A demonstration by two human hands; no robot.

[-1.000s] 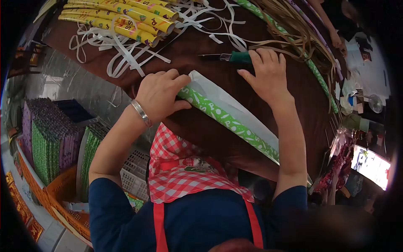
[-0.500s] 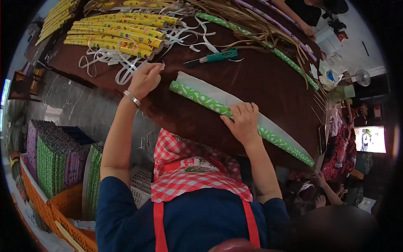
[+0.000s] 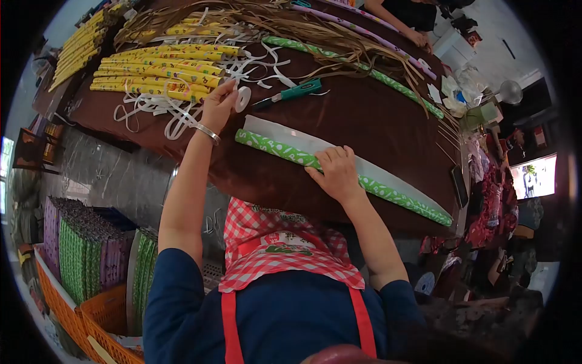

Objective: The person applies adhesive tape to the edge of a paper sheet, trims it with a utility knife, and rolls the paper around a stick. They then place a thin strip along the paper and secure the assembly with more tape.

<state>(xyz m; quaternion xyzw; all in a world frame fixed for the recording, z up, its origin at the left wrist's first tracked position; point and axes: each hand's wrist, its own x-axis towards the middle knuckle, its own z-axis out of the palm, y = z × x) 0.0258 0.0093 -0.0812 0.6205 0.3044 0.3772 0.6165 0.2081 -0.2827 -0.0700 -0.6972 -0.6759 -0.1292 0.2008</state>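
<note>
My left hand (image 3: pixel 219 106) is raised over the table's near edge, fingers pinched, with a small white roll of tape (image 3: pixel 243 99) against its fingertips. My right hand (image 3: pixel 337 174) is wrapped over the middle of a green patterned paper roll (image 3: pixel 273 147) and presses it to the table. A strip of the sheet's pale underside (image 3: pixel 297 137) shows along the far side of the roll. Beyond the roll, near my left hand, lies a teal-handled cutter (image 3: pixel 300 89).
Yellow rolls (image 3: pixel 160 70) with white ribbons lie at the back left of the brown-covered table (image 3: pixel 376 121). Brown strips (image 3: pixel 339 45) cross another green roll (image 3: pixel 400 91). A phone (image 3: pixel 459 187) is at the right edge. A crate (image 3: pixel 66 303) stands lower left. Another person's hand (image 3: pixel 419 40) is across the table.
My left hand has moved right and turned, bringing the tape roll into sight. My right hand keeps its hold on the green roll. The whole view has shifted slightly.
</note>
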